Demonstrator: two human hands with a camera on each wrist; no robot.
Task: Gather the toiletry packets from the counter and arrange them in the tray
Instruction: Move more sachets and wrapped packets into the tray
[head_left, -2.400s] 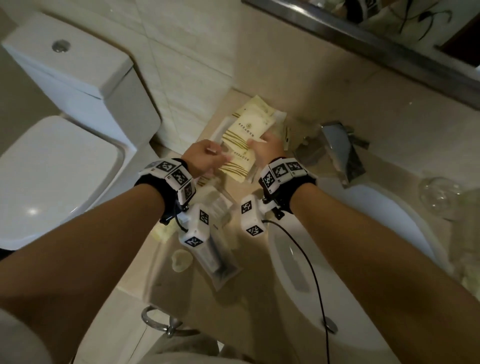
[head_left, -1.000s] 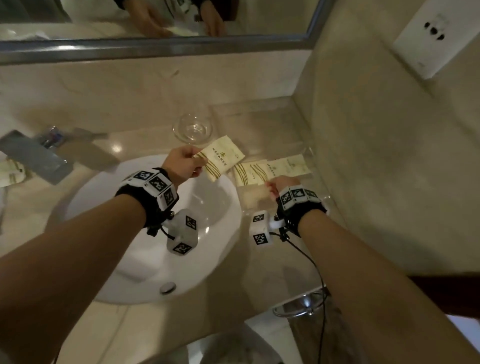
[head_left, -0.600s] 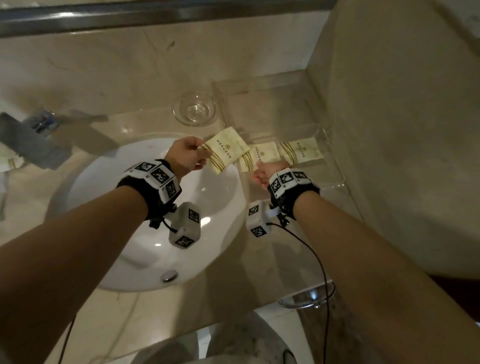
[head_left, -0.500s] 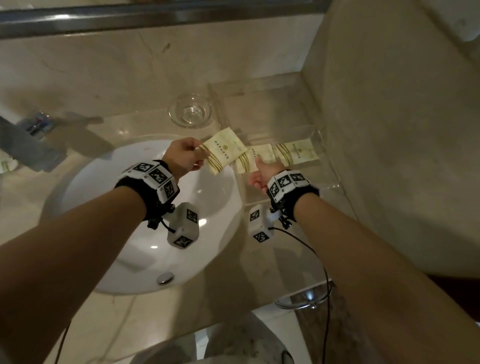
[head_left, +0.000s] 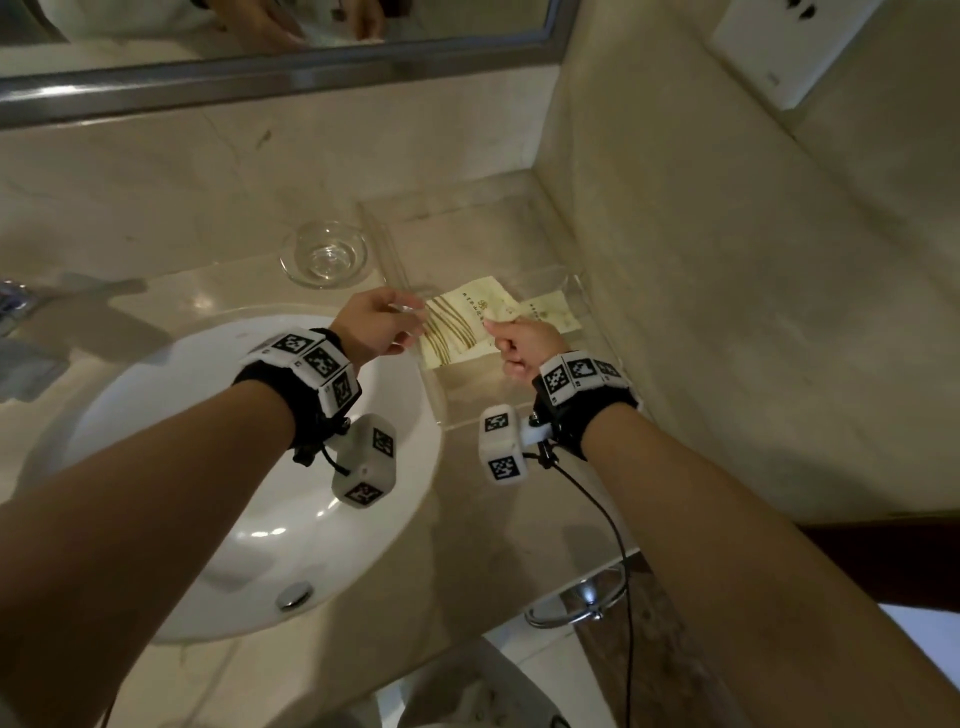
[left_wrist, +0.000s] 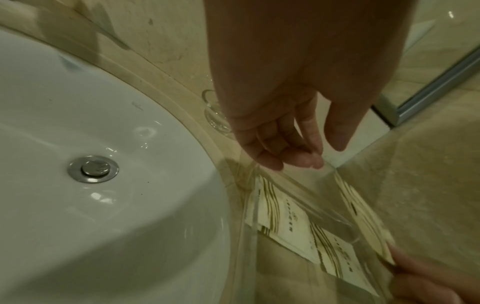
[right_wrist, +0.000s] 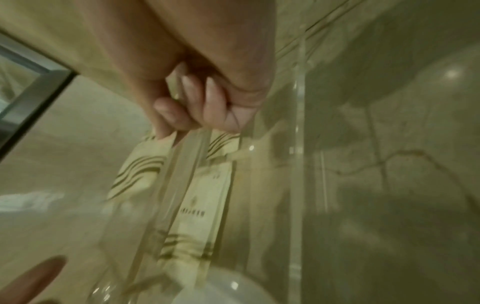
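Beige marble worktop (head_left: 171, 291): right hand (head_left: 524, 340) pinching cream gold-striped packet (head_left: 465, 325) over clear acrylic tray (head_left: 571, 291) (at 1 o'clock); left hand (head_left: 371, 325) relaxed, empty.

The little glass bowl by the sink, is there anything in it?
Empty, it seems. The glass bowl stands upright on the counter, and only clear glass shows through it.

The right wrist view is blurred; the packets' (right_wrist: 200, 205) print is unreadable (faucet (head_left: 15, 312) cropped left).
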